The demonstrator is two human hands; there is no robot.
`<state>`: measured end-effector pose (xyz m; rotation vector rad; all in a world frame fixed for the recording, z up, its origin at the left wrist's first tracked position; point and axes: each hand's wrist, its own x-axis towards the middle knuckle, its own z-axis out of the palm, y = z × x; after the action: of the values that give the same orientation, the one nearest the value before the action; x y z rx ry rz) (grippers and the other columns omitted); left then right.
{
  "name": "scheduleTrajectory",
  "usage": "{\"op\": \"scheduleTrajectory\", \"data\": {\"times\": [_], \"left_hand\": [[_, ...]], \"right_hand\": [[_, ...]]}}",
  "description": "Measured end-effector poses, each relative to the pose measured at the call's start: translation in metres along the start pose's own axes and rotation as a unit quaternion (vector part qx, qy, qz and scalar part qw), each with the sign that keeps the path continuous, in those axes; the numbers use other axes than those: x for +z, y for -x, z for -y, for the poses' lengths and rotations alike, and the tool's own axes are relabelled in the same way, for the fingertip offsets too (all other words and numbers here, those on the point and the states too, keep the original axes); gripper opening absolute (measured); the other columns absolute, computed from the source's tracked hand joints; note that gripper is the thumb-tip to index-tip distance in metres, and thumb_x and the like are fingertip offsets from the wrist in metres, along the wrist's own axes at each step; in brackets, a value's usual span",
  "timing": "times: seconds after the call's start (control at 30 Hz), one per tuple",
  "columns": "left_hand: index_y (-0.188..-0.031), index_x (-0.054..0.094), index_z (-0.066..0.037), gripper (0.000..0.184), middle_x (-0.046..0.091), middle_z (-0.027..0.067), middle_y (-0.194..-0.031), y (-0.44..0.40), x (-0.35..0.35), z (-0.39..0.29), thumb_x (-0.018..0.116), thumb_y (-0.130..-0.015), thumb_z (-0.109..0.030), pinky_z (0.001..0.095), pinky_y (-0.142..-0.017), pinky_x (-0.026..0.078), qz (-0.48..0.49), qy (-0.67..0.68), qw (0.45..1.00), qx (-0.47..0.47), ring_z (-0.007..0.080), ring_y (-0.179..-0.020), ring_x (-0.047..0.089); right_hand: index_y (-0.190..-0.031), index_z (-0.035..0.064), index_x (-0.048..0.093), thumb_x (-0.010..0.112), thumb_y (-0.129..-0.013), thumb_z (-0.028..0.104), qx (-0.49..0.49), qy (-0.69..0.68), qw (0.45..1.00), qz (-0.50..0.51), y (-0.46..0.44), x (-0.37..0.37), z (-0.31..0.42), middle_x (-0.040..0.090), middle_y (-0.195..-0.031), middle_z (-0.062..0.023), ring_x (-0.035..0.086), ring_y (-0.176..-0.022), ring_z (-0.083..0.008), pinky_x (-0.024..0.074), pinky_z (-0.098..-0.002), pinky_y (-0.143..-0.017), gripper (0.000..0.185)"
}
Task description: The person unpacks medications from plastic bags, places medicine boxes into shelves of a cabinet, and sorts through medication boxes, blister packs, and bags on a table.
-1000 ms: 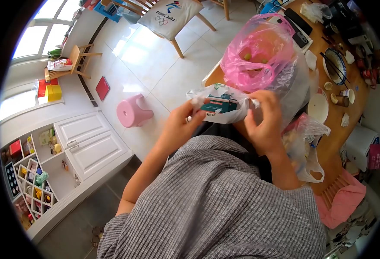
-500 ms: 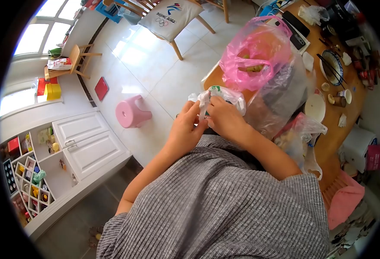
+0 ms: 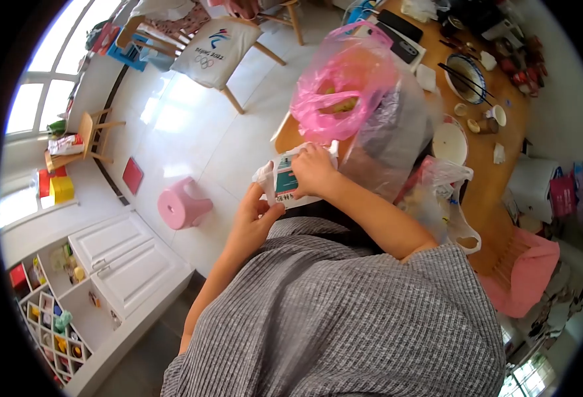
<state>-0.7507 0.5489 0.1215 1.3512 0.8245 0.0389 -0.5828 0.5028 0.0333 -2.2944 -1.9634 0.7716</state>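
A white plastic bag (image 3: 285, 181) with a green printed patch is stretched between my two hands, just in front of my body. My left hand (image 3: 250, 217) pinches its left side, with the thumb below. Higher up on the right, my right hand (image 3: 316, 172) grips the bag with bent fingers; part of the bag is hidden behind it. Beyond them, a pink plastic bag (image 3: 309, 109) lies open at the table's end, with something yellow-green inside. A large clear plastic bag (image 3: 387, 142) with dark contents sits right of my right hand.
The wooden table (image 3: 496, 149) holds a bowl with chopsticks (image 3: 465, 78), a white bowl (image 3: 449, 144), phones (image 3: 397, 41) and another plastic bag (image 3: 437, 192). A pink stool (image 3: 182, 204) and a cushioned chair (image 3: 215, 53) stand on the floor to the left.
My hands have moved apart, spreading the bunched white bag so its green print shows. My left hand is lower and further left. The whole view has shifted as my head turned.
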Motion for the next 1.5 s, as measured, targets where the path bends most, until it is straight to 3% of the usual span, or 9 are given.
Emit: {"op": "scheduleTrajectory", "data": {"times": [0.23,0.37,0.47,0.63,0.77,1.0,1.1,1.23,1.5], "left_hand": [[-0.139,0.034,-0.006,0.058,0.049,0.0063,-0.106,0.003,0.007,-0.008,0.057,-0.087,-0.006,0.0263,-0.074,0.048,0.010,-0.083,0.996,0.014,0.0123,-0.081,0.058],[-0.145,0.024,-0.013,0.067,0.051,0.0013,-0.103,0.011,0.004,-0.008,0.057,-0.088,-0.004,0.0235,-0.084,0.041,0.047,-0.060,0.997,-0.022,0.0087,-0.087,0.053],[-0.145,0.024,-0.013,0.066,0.052,0.0021,-0.103,0.019,0.003,-0.014,0.057,-0.089,-0.005,0.0239,-0.086,0.041,0.046,-0.054,0.997,-0.028,0.0091,-0.089,0.053],[-0.146,0.017,-0.010,0.068,0.055,0.0056,-0.106,0.035,-0.009,-0.007,0.055,-0.089,-0.003,0.0280,-0.084,0.046,-0.029,0.039,0.999,-0.010,0.0102,-0.091,0.055],[-0.145,0.022,-0.008,0.061,0.053,-0.0002,-0.092,0.044,-0.024,0.008,0.053,-0.092,-0.007,0.0254,-0.081,0.044,-0.166,0.074,0.983,0.019,0.0082,-0.085,0.053],[-0.132,0.042,0.000,0.043,0.050,-0.0028,-0.078,0.062,-0.065,0.041,0.048,-0.096,-0.021,0.0221,-0.072,0.038,-0.290,0.066,0.954,0.029,0.0067,-0.074,0.045],[-0.116,0.051,0.001,0.030,0.054,-0.0004,-0.077,0.063,-0.075,0.038,0.048,-0.096,-0.021,0.0226,-0.072,0.038,-0.282,0.055,0.956,0.055,0.0073,-0.075,0.047],[-0.116,0.045,0.000,0.029,0.059,0.0045,-0.086,0.063,-0.084,0.024,0.045,-0.097,-0.022,0.0249,-0.078,0.040,-0.258,0.016,0.961,0.099,0.0110,-0.080,0.051],[-0.129,0.039,-0.001,0.063,0.055,0.0123,-0.118,0.075,-0.092,0.023,0.062,-0.082,-0.037,0.0372,-0.095,0.042,-0.247,0.287,0.921,0.090,0.0230,-0.108,0.055]], "right_hand": [[-0.093,0.0009,0.065,0.066,-0.046,0.077,-0.056,0.056,0.990,0.117,-0.016,0.005,0.004,0.065,-0.096,-0.0118,0.060,-0.096,-0.0229,0.0414,-0.0319,-0.083,0.089],[-0.082,0.0083,0.070,0.063,-0.049,0.077,-0.057,-0.013,0.974,0.220,-0.014,-0.003,0.007,0.068,-0.083,-0.0112,0.065,-0.084,-0.0238,0.0455,-0.0332,-0.078,0.077],[-0.079,0.0072,0.070,0.063,-0.053,0.074,-0.080,-0.018,0.981,0.176,-0.008,0.006,0.009,0.067,-0.082,-0.0124,0.064,-0.084,-0.0257,0.0471,-0.0355,-0.077,0.072],[-0.100,0.0004,0.057,0.078,-0.053,0.035,-0.087,-0.126,0.971,0.181,0.009,-0.017,0.021,0.065,-0.091,-0.0154,0.062,-0.089,-0.0285,0.0488,-0.0364,-0.078,0.063],[-0.096,0.0003,0.055,0.071,-0.056,0.013,-0.147,-0.097,0.980,-0.093,0.037,-0.016,0.053,0.058,-0.091,-0.0125,0.055,-0.090,-0.0284,0.0456,-0.0396,-0.076,0.045],[-0.107,-0.0007,0.053,0.073,-0.054,0.011,-0.133,-0.178,0.960,-0.167,0.063,-0.064,0.063,0.055,-0.095,-0.0135,0.055,-0.090,-0.0284,0.0445,-0.0381,-0.078,0.058],[-0.115,0.0005,0.051,0.077,-0.061,0.013,-0.083,-0.381,0.905,-0.173,0.070,-0.090,0.056,0.057,-0.100,-0.0117,0.057,-0.092,-0.0235,0.0457,-0.0361,-0.083,0.061],[-0.123,0.0006,0.048,0.079,-0.070,0.020,-0.019,-0.706,0.707,-0.042,0.051,-0.089,0.040,0.057,-0.103,-0.0039,0.052,-0.097,-0.0105,0.0440,-0.0266,-0.084,0.064],[-0.123,-0.0007,0.046,0.074,-0.076,0.034,-0.099,-0.710,0.696,0.051,0.016,-0.065,0.118,0.056,-0.107,-0.0074,0.052,-0.100,-0.0140,0.0411,-0.0274,-0.089,0.065]]}}
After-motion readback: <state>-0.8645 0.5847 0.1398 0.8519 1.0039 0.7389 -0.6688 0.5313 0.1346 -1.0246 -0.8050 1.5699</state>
